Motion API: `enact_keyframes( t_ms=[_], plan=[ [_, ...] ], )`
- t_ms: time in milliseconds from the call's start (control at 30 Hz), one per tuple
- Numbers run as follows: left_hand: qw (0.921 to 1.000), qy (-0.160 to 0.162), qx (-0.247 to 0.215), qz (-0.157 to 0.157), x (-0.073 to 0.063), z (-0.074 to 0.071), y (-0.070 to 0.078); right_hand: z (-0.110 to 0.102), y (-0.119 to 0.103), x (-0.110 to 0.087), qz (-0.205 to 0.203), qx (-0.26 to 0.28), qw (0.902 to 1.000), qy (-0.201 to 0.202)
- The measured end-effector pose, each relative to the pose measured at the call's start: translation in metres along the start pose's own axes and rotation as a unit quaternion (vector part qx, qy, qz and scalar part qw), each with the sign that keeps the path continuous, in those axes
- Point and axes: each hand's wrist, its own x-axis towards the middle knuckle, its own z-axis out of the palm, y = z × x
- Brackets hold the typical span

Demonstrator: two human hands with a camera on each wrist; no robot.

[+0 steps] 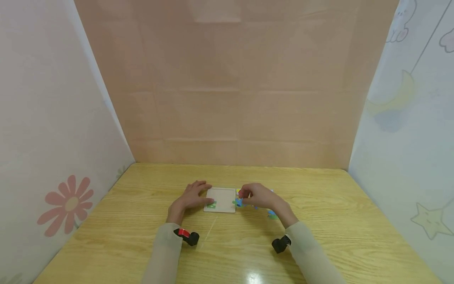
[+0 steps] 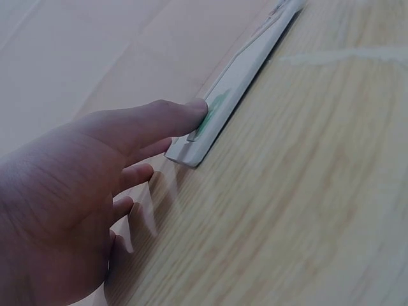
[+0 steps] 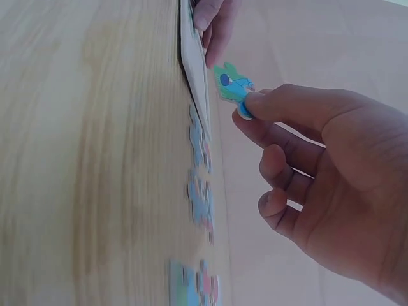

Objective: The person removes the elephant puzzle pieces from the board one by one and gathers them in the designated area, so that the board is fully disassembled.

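Note:
My right hand (image 1: 261,196) pinches a blue and green puzzle piece (image 3: 234,85) between thumb and forefinger, its other fingers bent. The piece is raised above the table near the right side of a pale puzzle board (image 1: 224,201). At the board's left side lies my left hand (image 1: 193,195), fingers spread on the table. Its thumb rests on a green puzzle piece (image 1: 211,205) in the board's lower left corner. In the left wrist view that thumb tip presses the green piece (image 2: 211,115) near the board's corner, partly hiding it.
Several loose puzzle pieces (image 3: 201,201) lie on the wooden table (image 1: 142,236) to the right of the board, partly behind my right hand. One blue and green piece (image 1: 272,214) sits under the right wrist. A brown backdrop (image 1: 230,98) stands behind the table.

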Motion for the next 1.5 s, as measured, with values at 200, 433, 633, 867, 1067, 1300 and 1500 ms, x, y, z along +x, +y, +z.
enact_keyframes(
  t_ms=[200,433,633,867,1067,1300,1500],
  plan=[
    [1.0000,0.002,-0.003,-0.003,-0.001,-0.001,0.000,-0.008,0.006,-0.010,0.002,-0.016,0.9998,-0.011],
    [1.0000,-0.002,-0.004,-0.001,-0.002,-0.001,0.000,-0.016,0.014,-0.018,0.009,-0.022,0.9991,-0.034],
    [1.0000,-0.001,-0.008,-0.005,-0.003,-0.001,0.000,-0.020,0.018,-0.023,0.011,-0.007,0.9983,-0.056],
    [1.0000,0.003,-0.004,-0.007,-0.002,0.001,0.000,-0.021,0.020,-0.027,0.022,-0.011,0.9964,-0.081],
    [0.9999,0.001,-0.008,-0.006,0.000,0.000,0.000,-0.021,0.024,-0.028,0.029,-0.002,0.9951,-0.094],
    [1.0000,0.002,0.004,-0.002,0.000,0.001,0.002,-0.021,0.026,-0.029,0.039,0.009,0.9938,-0.104],
    [0.9999,0.014,-0.002,0.007,-0.001,0.002,0.002,-0.021,0.028,-0.029,0.042,-0.006,0.9939,-0.102]
  ],
)
